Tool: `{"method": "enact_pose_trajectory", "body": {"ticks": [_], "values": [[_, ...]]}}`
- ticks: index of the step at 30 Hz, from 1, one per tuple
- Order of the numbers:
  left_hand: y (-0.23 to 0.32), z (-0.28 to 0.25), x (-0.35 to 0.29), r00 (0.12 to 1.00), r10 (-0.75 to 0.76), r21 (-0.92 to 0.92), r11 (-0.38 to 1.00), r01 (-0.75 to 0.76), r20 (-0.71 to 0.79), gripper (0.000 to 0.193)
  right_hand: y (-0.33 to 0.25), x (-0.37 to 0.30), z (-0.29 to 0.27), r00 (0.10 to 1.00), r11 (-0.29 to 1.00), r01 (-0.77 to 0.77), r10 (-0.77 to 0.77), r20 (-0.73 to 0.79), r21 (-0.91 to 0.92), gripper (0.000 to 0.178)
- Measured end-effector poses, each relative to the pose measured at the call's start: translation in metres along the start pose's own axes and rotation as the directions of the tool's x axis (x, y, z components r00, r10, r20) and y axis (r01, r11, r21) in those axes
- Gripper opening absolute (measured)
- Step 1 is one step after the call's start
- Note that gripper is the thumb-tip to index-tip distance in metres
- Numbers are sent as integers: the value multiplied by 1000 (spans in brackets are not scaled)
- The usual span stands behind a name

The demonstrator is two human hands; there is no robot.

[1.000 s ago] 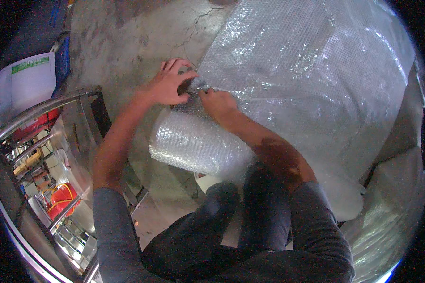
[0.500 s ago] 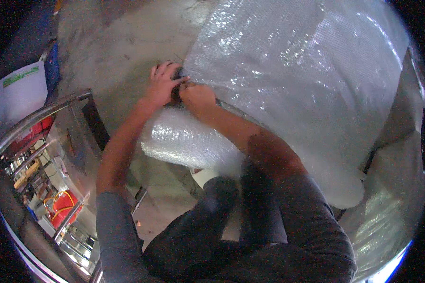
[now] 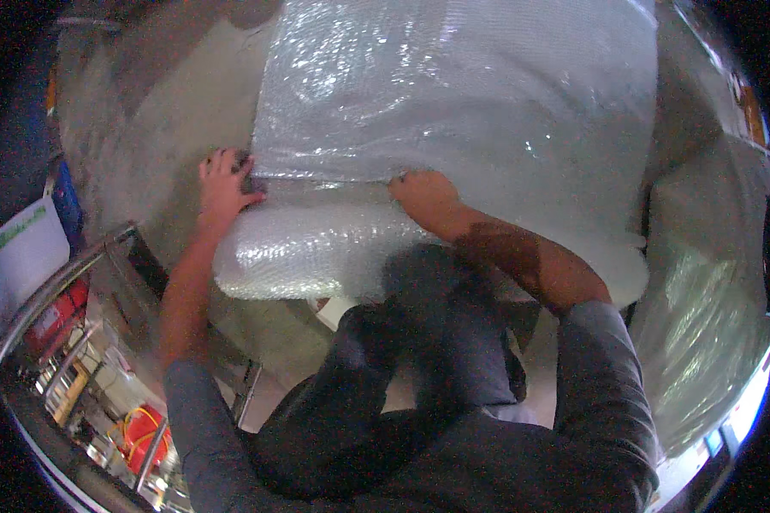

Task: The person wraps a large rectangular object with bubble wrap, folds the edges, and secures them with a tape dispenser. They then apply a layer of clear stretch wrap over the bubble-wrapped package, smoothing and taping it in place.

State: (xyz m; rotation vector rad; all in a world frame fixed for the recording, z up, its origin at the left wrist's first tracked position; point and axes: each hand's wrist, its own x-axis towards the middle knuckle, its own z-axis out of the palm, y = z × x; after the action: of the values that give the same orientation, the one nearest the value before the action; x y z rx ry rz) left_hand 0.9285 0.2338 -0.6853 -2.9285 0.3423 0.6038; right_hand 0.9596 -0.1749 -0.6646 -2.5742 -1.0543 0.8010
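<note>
A wide sheet of clear bubble wrap (image 3: 453, 94) lies spread out ahead of me, with a thick bubble wrap roll (image 3: 308, 252) in front of my knees. A straight edge crosses the wrap between sheet and roll, with a narrow greyish strip below it on the left. My left hand (image 3: 222, 190) is at the left end of that edge, thumb and fingers around a small dark object (image 3: 245, 173). Further right, my right hand (image 3: 428, 201) is closed in a fist at the edge. Whatever it grips is hidden by the fingers.
A metal-framed cart (image 3: 68, 299) stands at my left, with a red item with yellow cord (image 3: 144, 438) lower down. Beyond it is a white sheet with a green band (image 3: 26, 244). Crumpled plastic sheeting (image 3: 701, 316) rises along the right.
My right hand has moved right along the wrap's edge, away from my left hand. The edge now shows as a line between them. My view has shifted.
</note>
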Motion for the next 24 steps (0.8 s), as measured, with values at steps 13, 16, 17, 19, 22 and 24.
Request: {"method": "enact_pose_trajectory", "body": {"ticks": [13,16,17,19,22,24], "values": [[58,54,94,817,-573,-514,721,465,-66,78,118,-87,1,819,922,-386,335,-466,-16,26],[49,25,99,806,-590,-583,674,454,-53,76,155,-82,11,768,830,-558,513,-382,-8,28],[49,9,98,806,-591,-621,636,458,-11,75,164,-76,16,789,838,-546,510,-343,-9,29],[62,-28,91,709,-633,-461,753,469,-311,75,180,-62,23,759,865,-473,303,-577,-168,26],[126,-74,48,681,-450,-257,892,372,-577,73,192,-49,28,705,885,-444,251,-664,-136,26],[176,-84,0,943,50,-369,912,-177,-330,75,197,-47,25,713,883,-447,256,-653,-143,27]]}}
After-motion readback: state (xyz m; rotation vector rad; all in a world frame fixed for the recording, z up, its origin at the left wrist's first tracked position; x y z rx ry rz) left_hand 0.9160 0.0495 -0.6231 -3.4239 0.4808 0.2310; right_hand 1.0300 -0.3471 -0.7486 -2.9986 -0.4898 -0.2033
